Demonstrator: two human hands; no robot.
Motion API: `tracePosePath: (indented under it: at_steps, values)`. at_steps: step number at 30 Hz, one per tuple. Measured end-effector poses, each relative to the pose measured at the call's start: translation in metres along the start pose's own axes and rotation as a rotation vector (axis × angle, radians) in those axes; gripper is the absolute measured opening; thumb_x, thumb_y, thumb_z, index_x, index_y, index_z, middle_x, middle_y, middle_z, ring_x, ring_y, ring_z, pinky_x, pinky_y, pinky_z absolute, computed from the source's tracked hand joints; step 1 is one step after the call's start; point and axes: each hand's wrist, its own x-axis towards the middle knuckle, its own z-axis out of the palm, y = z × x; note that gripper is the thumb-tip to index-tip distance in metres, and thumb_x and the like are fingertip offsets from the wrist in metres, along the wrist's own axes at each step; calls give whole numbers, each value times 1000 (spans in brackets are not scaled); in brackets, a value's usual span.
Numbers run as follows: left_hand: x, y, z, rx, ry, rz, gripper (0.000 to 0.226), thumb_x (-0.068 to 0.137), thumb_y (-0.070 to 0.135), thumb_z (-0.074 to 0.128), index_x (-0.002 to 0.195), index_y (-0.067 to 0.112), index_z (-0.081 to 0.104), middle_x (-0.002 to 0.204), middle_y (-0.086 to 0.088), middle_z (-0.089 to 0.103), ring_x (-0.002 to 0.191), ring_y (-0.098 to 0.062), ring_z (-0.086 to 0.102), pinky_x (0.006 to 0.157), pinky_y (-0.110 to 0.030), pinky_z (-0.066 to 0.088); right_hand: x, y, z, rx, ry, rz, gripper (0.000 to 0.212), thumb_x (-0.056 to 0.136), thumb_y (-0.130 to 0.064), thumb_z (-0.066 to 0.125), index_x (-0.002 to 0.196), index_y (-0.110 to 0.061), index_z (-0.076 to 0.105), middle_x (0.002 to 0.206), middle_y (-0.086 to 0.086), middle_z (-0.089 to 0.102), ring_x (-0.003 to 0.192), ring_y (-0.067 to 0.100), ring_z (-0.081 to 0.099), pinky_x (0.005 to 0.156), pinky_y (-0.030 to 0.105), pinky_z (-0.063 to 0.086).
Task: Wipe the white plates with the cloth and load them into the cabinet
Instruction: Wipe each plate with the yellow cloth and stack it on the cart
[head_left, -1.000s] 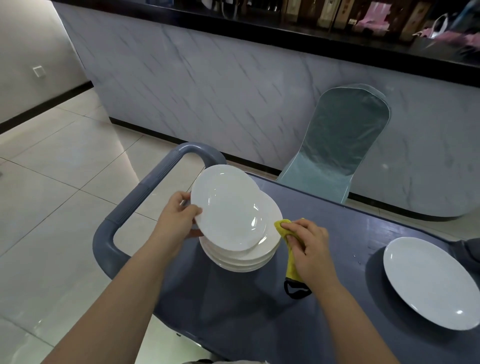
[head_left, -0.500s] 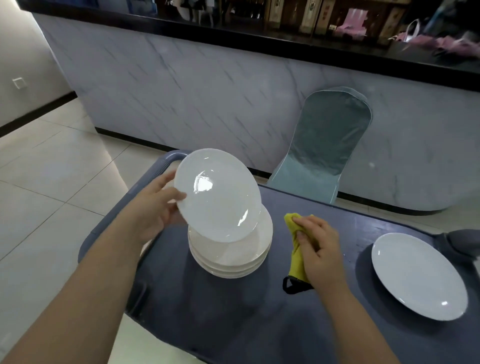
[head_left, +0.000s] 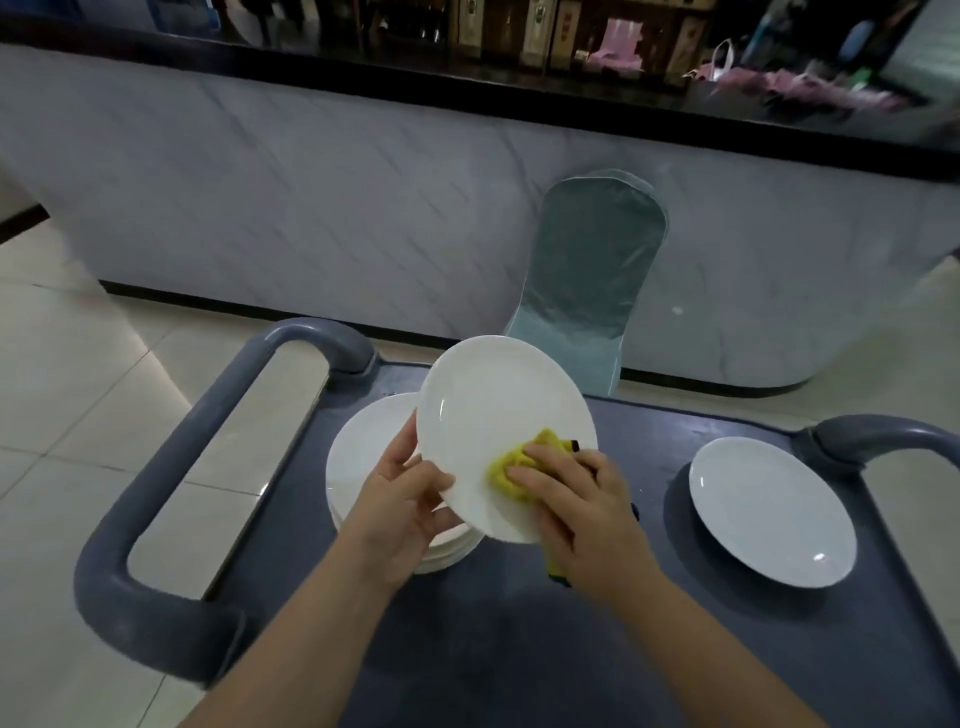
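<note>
Plate (head_left: 498, 415) comes first: I hold it tilted above the stack (head_left: 363, 452) at the cart's (head_left: 519, 665) left end, with its face turned toward me so I can see the surface I wipe. My left hand (head_left: 400, 499) pinches the near-left rim, thumb on the face and fingers behind, which leaves most of the face free. My right hand (head_left: 576, 504) curls its fingers on the cloth (head_left: 511, 467), yellow and bunched, and presses it against the lower face. A wad takes pressure better than a flat sheet. The lone plate (head_left: 769, 509) lies near the right end, well apart from the stack, likely set aside as done. I judge this the wiping step, with the stack yet to do. No cabinet shows.
</note>
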Motion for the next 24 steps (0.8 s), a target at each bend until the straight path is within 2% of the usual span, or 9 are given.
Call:
tracePosePath:
  at_steps: [2,5,8,12,16,18,20,22,24]
  values:
    - [-2,-9,1,80,-25,-26,69,82,-16,45,126,35,63,109,-1,72,100,-29,62,81,-49,56,-6,32,-13,-48,69,93,30,97,-22,50,123,-22,66,137,-4,54,106,37,53,96,42,39]
    - [-7,-22,15,189,-187,-38,68,75,-8,54,119,42,66,114,2,70,99,-24,67,76,-46,58,20,47,-29,-94,180,209,31,94,-10,56,123,-16,66,134,4,57,103,39,53,97,36,35]
    - [-3,-23,32,229,-314,-17,69,72,-5,58,125,41,63,123,-4,66,109,-27,65,83,-50,56,39,10,-22,-18,190,125,37,99,-25,46,134,-21,57,142,0,48,113,31,48,104,28,28]
    - [11,-15,29,119,-287,-11,68,79,-14,56,123,39,65,126,-5,65,109,-29,66,78,-44,57,-19,-4,-11,19,94,-9,35,99,-28,49,134,-27,55,145,-6,44,108,29,51,100,27,33]
    - [7,-22,28,206,-318,-24,76,66,-5,57,125,43,62,124,1,66,101,-20,68,71,-35,55,-44,40,-41,-88,155,168,31,94,-16,52,121,-15,67,135,0,52,95,38,55,94,34,38]
    - [1,-30,37,267,-373,-19,78,65,-4,56,127,43,61,124,-2,65,98,-18,68,70,-35,56,-20,53,-53,-136,221,275,32,92,-6,56,122,-11,66,134,7,54,105,44,54,95,35,34]
    - [-1,-35,48,318,-423,7,77,68,-4,56,129,43,59,124,-5,63,97,-18,67,70,-36,56,12,43,-52,-99,281,293,39,91,-5,58,129,-13,61,139,7,51,120,34,49,101,32,30]
    - [3,-31,55,315,-448,37,76,71,-6,56,130,42,59,124,-6,64,102,-22,67,73,-39,57,20,21,-41,-68,283,204,42,94,-14,53,135,-21,53,143,2,46,128,21,42,105,26,25]
    - [9,-22,54,279,-428,40,77,70,-6,57,131,41,59,126,-7,63,106,-28,66,72,-39,57,-7,9,-26,-57,174,105,39,97,-25,47,136,-27,48,145,-1,43,127,21,43,105,25,25]
